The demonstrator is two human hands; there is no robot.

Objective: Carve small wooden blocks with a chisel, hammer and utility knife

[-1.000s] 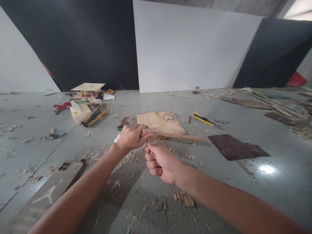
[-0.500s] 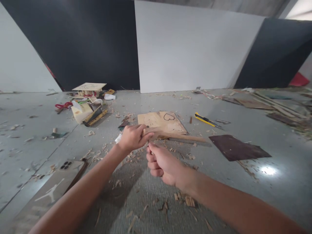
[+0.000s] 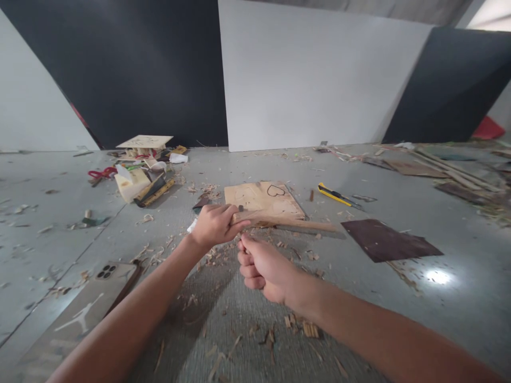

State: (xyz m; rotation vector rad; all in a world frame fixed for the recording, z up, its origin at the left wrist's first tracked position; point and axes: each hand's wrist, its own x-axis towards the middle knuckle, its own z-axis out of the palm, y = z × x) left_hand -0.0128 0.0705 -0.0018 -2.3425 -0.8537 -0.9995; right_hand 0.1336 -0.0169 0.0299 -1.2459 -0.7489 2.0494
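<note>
Plainly, a stick gripped at one end, mid-frame

The wooden stick (image 3: 305, 225) lies near the centre of the frame, along the near edge of a wooden board (image 3: 259, 194) with a dark heart outline; whether the two touch is hard to tell. The left hand (image 3: 217, 226) is clamped on the stick's left end. The right hand (image 3: 261, 266) sits just below, fingers curled together; what it pinches, if anything, is hidden.

Working well here probably means bracing that end firmly, moving the right hand in short, controlled strokes, and keeping the left thumb clear, since the hands are so close.

Around them, the grey floor (image 3: 255, 166) is strewn with wood shavings. A yellow cutter (image 3: 334, 195) and a dark sheet (image 3: 387, 241) lie right of centre, a phone (image 3: 96, 298) lower left, and a pile of craft pieces (image 3: 133, 183) upper left. Along the top, a white panel (image 3: 315, 80) stands between dark panels (image 3: 159, 69), with scrap strips (image 3: 449, 170) towards the right edge.
</note>
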